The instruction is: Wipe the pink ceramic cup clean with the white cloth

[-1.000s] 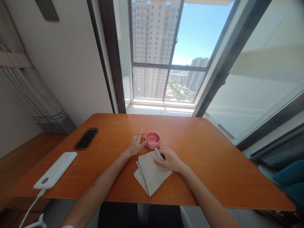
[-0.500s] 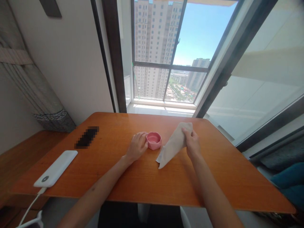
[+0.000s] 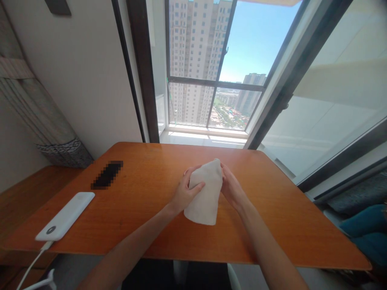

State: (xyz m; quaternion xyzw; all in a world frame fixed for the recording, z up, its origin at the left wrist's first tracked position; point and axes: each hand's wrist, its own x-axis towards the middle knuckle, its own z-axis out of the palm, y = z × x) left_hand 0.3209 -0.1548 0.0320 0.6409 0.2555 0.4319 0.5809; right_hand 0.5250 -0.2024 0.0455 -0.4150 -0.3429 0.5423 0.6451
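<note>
Handling the cloth [image 3: 204, 201] seems your step: it's over the surface [image 3: 281, 217], your left hand [image 3: 184, 191] closed on its left side, your right hand [image 3: 232, 186] against its right edge, grip hidden. Next likely calls for steady support.

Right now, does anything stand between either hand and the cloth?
Nothing visible does: the left hand touches the cloth at its left side, the right hand at its right edge. What lies behind the cloth is hidden.
</note>
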